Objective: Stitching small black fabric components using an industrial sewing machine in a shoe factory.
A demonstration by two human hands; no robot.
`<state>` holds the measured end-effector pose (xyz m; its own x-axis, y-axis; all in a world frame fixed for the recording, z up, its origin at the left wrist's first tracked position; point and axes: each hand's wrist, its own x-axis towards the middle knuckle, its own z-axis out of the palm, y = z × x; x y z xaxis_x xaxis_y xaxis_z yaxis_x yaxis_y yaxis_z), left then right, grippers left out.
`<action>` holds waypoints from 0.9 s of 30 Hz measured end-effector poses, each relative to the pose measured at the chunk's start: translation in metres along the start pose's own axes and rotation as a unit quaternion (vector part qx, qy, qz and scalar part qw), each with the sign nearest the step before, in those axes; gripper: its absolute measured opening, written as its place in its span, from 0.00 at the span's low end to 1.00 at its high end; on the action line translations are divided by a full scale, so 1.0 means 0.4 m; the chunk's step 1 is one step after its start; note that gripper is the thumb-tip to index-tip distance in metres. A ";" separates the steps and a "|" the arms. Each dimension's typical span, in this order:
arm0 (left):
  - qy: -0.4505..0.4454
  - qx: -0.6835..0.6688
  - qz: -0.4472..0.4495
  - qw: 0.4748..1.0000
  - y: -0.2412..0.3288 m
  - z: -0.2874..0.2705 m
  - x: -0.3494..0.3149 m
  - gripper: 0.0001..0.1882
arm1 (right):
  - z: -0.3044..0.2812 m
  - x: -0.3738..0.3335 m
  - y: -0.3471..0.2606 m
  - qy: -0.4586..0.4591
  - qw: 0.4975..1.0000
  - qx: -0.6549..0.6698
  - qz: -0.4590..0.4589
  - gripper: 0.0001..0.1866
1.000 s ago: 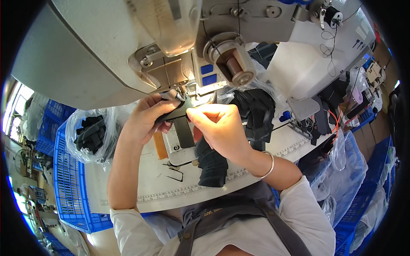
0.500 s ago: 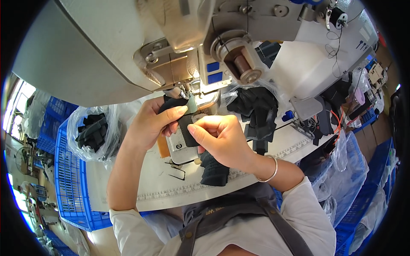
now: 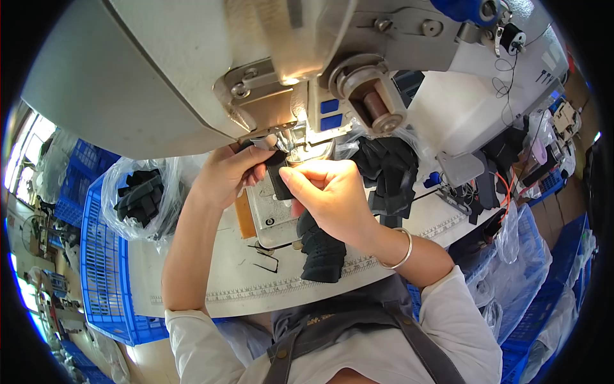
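A black fabric strip (image 3: 279,184) is held in front of the sewing machine's needle area (image 3: 293,142). My left hand (image 3: 227,171) pinches its far left part, thumb on top, right beside the presser foot. The thumb and fingers of my right hand (image 3: 336,201) close on the strip's right edge. Part of the strip is hidden under my fingers. Below my right hand, a stack of black fabric pieces (image 3: 322,253) lies on the table near its front edge.
The sewing machine head (image 3: 160,77) overhangs from above. A plastic bag of black pieces (image 3: 141,195) stands at left by a blue crate (image 3: 105,275). More black pieces (image 3: 387,169) lie behind my right hand. A small black metal tool (image 3: 265,259) rests on the white table (image 3: 220,272).
Both hands have moved the fabric strip slightly farther in, closer to the needle. A pale green bit beside my left thumb no longer shows. The whole view has shifted a little.
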<state>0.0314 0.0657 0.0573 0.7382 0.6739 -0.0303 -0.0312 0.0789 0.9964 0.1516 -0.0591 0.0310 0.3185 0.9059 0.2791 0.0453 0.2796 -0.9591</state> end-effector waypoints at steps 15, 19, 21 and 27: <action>-0.035 0.017 -0.030 0.999 0.009 -0.012 0.005 0.07 | 0.010 -0.015 0.002 0.022 1.000 0.016 0.010 0.14; -0.024 0.024 -0.040 0.999 0.014 0.006 -0.001 0.07 | -0.003 -0.016 0.009 0.007 1.000 0.017 0.007 0.14; -0.026 0.007 -0.028 0.999 0.013 0.012 -0.003 0.07 | -0.022 -0.017 -0.007 -0.019 1.000 -0.001 0.015 0.14; 0.183 0.169 0.030 0.968 0.061 -0.136 -0.069 0.09 | -0.114 -0.083 0.014 -0.114 0.986 -0.102 0.071 0.12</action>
<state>-0.0265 0.0889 0.0780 0.4519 0.8898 0.0636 0.2020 -0.1715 0.9642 0.1843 -0.1019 0.0141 0.1152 0.9858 0.1218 0.2123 0.0954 -0.9725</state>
